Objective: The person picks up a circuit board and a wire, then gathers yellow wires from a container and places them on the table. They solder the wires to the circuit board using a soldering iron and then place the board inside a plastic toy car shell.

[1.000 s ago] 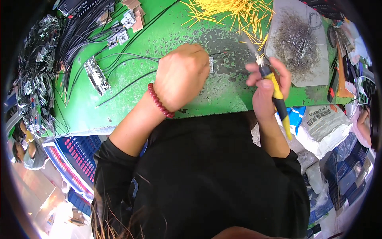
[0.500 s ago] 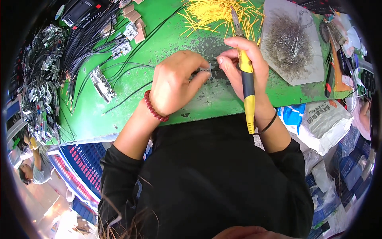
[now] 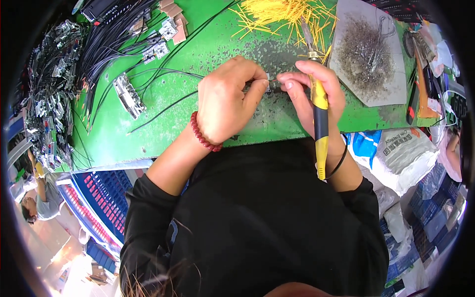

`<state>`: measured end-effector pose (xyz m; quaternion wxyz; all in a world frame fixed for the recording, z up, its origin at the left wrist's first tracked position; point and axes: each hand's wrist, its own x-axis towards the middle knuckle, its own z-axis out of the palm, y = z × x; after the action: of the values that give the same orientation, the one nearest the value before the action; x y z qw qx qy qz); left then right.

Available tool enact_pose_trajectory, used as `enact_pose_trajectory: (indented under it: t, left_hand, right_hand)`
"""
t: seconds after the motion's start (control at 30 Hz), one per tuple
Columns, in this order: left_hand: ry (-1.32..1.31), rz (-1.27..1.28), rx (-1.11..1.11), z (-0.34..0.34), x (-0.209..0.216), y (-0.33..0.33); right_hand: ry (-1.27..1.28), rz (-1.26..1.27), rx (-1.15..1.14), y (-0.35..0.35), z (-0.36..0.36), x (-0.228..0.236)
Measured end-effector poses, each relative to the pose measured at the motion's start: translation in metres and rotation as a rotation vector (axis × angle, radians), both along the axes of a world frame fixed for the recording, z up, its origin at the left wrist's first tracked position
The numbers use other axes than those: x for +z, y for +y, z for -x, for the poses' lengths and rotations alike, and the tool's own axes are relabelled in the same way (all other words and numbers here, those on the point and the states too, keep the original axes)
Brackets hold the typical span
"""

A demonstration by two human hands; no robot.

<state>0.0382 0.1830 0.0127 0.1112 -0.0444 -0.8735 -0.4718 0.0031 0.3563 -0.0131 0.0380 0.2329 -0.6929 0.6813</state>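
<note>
Scuffed green tabletop [image 3: 109, 141] fills the upper frame; right of centre, the right hand [image 3: 335, 103] grips a yellow-and-black soldering iron [image 3: 320, 123], long axis nearly upright, tip pointing toward the top edge. At centre, the left hand [image 3: 222, 96] has fingertips drawn narrow beside a small pale part [image 3: 268, 84], any hold hidden. Beyond lie thin yellow sticks [image 3: 272, 15] at top, dark wires [image 3: 106, 42] upper left, a co-worker [image 3: 44, 203] far left.

I count one left hand [image 3: 225, 99] and one right hand [image 3: 321, 94], two altogether, plus one soldering iron [image 3: 320, 119], one beaded bracelet [image 3: 199, 136], one dark wristband [image 3: 340, 162], one green table [image 3: 109, 143] and one grey sheet [image 3: 391, 95]. The yellow sticks [image 3: 272, 12] and black cables [image 3: 105, 43] outrun my counting from here.
</note>
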Motion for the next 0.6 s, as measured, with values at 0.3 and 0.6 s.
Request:
enact_pose_trajectory:
  t: [0.3,0.6]
  left_hand:
    - [0.032,0.044,-0.018,-0.0066,-0.0002,0.0023]
    - [0.079,0.124,-0.045,-0.0061,0.0005,0.0053]
  right_hand:
    - [0.07,-0.137,0.044,0.002,0.0023,0.0016]
    - [0.073,-0.131,-0.022,-0.0009,0.0054,-0.0003]
